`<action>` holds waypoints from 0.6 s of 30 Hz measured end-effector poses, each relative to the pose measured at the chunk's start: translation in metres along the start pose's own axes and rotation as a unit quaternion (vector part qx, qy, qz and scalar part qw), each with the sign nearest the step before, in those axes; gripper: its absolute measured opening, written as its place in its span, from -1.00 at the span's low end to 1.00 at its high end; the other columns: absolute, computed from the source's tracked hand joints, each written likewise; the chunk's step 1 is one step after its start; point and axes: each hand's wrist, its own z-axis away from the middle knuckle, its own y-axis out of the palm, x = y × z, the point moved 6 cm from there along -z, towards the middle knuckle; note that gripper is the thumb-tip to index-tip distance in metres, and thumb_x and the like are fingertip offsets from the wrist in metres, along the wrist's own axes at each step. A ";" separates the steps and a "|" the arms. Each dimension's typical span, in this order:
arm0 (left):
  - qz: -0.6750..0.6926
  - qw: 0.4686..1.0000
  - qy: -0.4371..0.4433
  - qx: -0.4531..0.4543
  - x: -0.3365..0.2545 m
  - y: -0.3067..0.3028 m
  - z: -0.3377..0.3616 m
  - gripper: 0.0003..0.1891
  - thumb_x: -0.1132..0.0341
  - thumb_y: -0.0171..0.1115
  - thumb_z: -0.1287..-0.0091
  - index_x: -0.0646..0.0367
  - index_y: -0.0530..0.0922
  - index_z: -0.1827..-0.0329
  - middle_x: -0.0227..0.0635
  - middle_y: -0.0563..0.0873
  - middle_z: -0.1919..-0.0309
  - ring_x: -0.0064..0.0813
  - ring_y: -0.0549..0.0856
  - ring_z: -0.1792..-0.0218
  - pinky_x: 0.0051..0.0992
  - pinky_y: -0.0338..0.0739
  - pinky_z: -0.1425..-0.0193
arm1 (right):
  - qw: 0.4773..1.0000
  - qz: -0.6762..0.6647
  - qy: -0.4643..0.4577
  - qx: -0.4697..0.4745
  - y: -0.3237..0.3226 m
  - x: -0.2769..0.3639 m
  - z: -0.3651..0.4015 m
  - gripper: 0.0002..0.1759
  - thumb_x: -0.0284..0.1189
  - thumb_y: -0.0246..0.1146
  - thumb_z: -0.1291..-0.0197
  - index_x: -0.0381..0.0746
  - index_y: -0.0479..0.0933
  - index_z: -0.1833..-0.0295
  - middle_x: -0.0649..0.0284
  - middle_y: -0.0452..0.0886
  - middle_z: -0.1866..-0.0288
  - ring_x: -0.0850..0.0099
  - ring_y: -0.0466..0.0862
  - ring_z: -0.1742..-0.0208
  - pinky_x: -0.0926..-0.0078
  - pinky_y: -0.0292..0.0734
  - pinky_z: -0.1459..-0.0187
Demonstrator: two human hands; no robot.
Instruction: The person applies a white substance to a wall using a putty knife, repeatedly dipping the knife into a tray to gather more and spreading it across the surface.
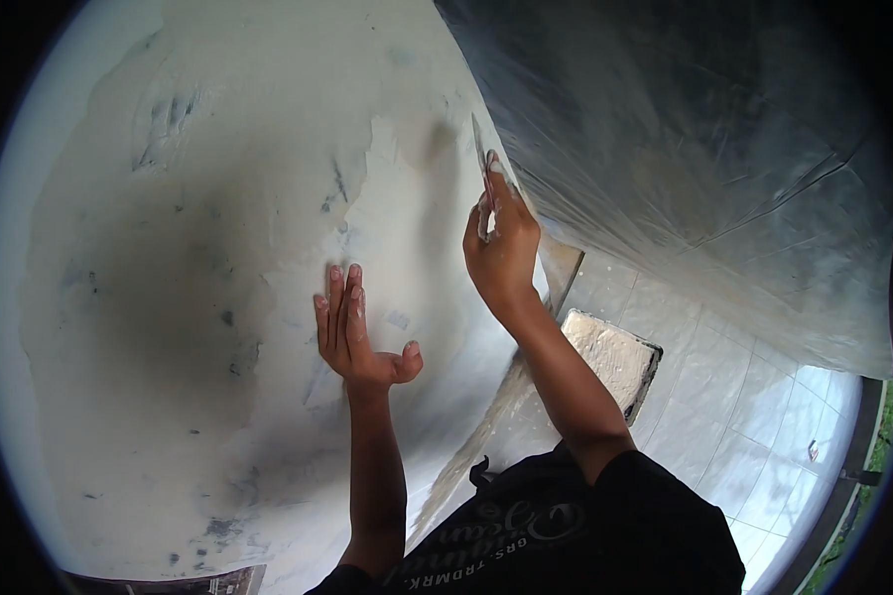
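Note:
A pale wall [298,169] fills the left and middle of the view, with smooth whitish filler over patches of dark marks. My left hand [352,342] is open in front of it, fingers stretched upward, thumb out to the side and white smears on the fingertips. Higher up, near the wall's right edge, my right hand [504,233] is closed around a putty knife [480,147]. The thin blade shows nearly edge-on and points up along that edge. White paste coats the fingers of this hand, and most of the handle is hidden by them.
A dark-rimmed tray [655,359] of cream-coloured paste stands on the tiled floor [704,397], below my right forearm. Translucent plastic sheeting [685,149] hangs at the right, close beside the wall's edge. Green grass [881,426] lies past the floor's far-right border.

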 end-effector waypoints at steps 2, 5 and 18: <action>-0.002 1.000 0.002 -0.002 0.000 -0.001 -0.001 -0.25 -0.07 -0.06 -0.28 0.36 0.27 -0.39 0.06 0.63 -0.18 0.06 0.52 -0.32 -0.14 0.03 -0.57 | 0.997 0.041 -0.014 -0.063 0.011 -0.001 -0.035 -0.47 -0.73 0.22 -0.04 -0.47 0.44 -0.22 -0.09 0.62 0.25 0.05 0.66 0.34 0.24 0.55 0.30; 0.003 1.000 0.004 -0.003 0.000 -0.001 -0.001 -0.25 -0.06 -0.06 -0.28 0.36 0.27 -0.40 0.06 0.63 -0.18 0.06 0.53 -0.31 -0.14 0.03 -0.57 | 0.993 0.104 -0.053 -0.006 0.055 0.001 -0.043 -0.43 -0.71 0.26 0.05 -0.45 0.43 -0.19 -0.08 0.61 0.22 0.01 0.66 0.26 0.21 0.60 0.26; 0.000 1.000 0.001 0.009 0.000 0.002 -0.001 -0.27 -0.07 -0.07 -0.30 0.35 0.29 -0.38 0.07 0.60 -0.21 0.11 0.49 -0.33 -0.06 0.04 -0.54 | 0.999 0.024 0.013 -0.039 0.007 -0.003 -0.031 -0.51 -0.76 0.19 -0.05 -0.52 0.43 -0.17 -0.10 0.61 0.32 0.08 0.64 0.38 0.27 0.54 0.33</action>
